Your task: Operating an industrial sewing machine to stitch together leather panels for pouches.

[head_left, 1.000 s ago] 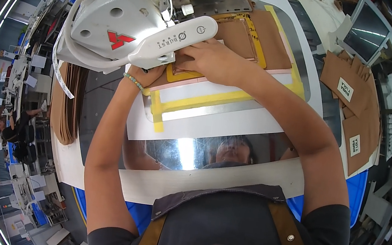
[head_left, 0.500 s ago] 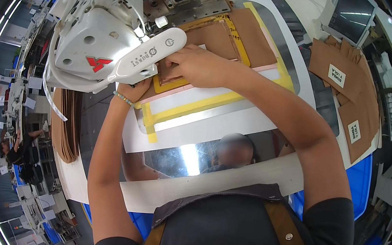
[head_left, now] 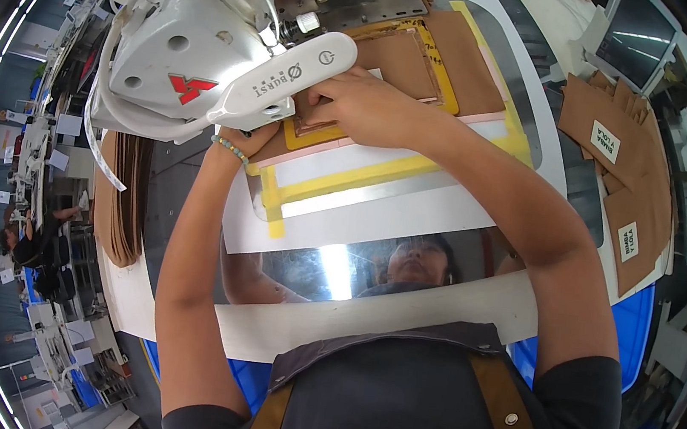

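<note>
A person leans over a sewing station, seen from above through a wide lens. The right hand (head_left: pixel 370 106) lies flat, fingers together, pressing down on a brown leather piece (head_left: pixel 397 58) that sits inside a yellow frame template (head_left: pixel 349 172) on the desk (head_left: pixel 411 223). The left hand (head_left: pixel 250 139), with a beaded bracelet at the wrist, reaches under the white sewing machine head (head_left: pixel 183 58); its fingers are hidden beneath the machine, so its grip cannot be told. It touches the near left corner of the yellow frame.

The brown piece lies just right of the machine's needle area, bounded by the frame's yellow bars, with a pink strip along its lower edge. A shiny metal plate (head_left: pixel 337 265) across the front of the desk reflects the person.

To the right, well apart from the hands, flat brown cut pieces (head_left: pixel 624 163) with white labels are spread on the desk. A stack of brown material (head_left: pixel 117 204) hangs off the desk's left edge. A screen (head_left: pixel 640 36) stands at the upper right. A blue bin (head_left: pixel 646 337) sits beneath the desk's right side; its contents cannot be seen.
</note>
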Demonstrator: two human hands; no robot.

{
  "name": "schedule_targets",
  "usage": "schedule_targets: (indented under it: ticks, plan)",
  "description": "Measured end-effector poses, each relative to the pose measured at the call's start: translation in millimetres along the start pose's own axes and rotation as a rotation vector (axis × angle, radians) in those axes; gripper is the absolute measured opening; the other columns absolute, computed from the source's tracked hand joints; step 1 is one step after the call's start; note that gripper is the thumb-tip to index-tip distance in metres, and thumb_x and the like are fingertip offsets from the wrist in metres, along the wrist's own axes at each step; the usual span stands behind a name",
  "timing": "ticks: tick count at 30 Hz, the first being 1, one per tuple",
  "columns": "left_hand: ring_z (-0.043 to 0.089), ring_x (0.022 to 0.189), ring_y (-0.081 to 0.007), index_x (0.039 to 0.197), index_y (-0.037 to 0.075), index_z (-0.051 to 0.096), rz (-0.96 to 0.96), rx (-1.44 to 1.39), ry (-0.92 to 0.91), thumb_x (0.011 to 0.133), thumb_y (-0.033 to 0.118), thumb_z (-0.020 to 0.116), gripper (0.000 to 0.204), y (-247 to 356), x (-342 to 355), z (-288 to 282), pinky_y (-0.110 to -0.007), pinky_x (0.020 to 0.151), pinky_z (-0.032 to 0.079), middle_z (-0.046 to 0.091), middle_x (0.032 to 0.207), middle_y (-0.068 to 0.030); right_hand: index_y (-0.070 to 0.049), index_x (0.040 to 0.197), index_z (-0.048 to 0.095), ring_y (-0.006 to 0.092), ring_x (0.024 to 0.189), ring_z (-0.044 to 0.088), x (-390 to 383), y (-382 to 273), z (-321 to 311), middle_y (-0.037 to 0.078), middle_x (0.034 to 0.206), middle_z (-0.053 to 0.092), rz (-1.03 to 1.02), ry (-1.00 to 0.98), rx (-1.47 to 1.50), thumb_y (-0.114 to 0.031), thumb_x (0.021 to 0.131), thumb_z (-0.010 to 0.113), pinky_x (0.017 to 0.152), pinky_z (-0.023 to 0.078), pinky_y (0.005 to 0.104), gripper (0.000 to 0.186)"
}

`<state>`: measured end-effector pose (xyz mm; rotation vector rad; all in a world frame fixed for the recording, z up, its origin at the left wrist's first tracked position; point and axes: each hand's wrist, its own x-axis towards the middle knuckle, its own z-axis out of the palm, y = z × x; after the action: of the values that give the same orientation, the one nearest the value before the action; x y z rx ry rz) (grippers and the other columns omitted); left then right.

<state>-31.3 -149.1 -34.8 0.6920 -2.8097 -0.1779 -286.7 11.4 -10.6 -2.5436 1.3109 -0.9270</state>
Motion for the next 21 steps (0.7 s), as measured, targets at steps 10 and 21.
schedule_targets:
  ticks: [10,21]
  plan:
    - [0.059,0.138,-0.0285,0.154,0.005,0.047,-0.165,-0.604,-0.073,0.108,0.017,0.054,0.048,8,6,-2,-0.039,0.122,0.046,0.063,0.147,-0.0172,-0.019,0.118,0.082,0.0229,0.121,0.060,-2,4,3,0.003,0.119,0.067,0.002,-0.053,-0.084,-0.004,0.094,0.062,0.105,0.044,0.0440,0.034]
    - [0.063,0.132,-0.0278,0.153,0.005,0.048,-0.192,-1.165,-0.121,0.112,0.029,0.047,0.048,-29,3,-1,-0.043,0.110,0.056,0.064,0.143,-0.0189,-0.017,0.114,0.083,0.0250,0.120,0.061,9,-1,-3,0.006,0.117,0.066,0.037,-0.073,-0.016,-0.004,0.093,0.062,0.103,0.046,0.0457,0.033]
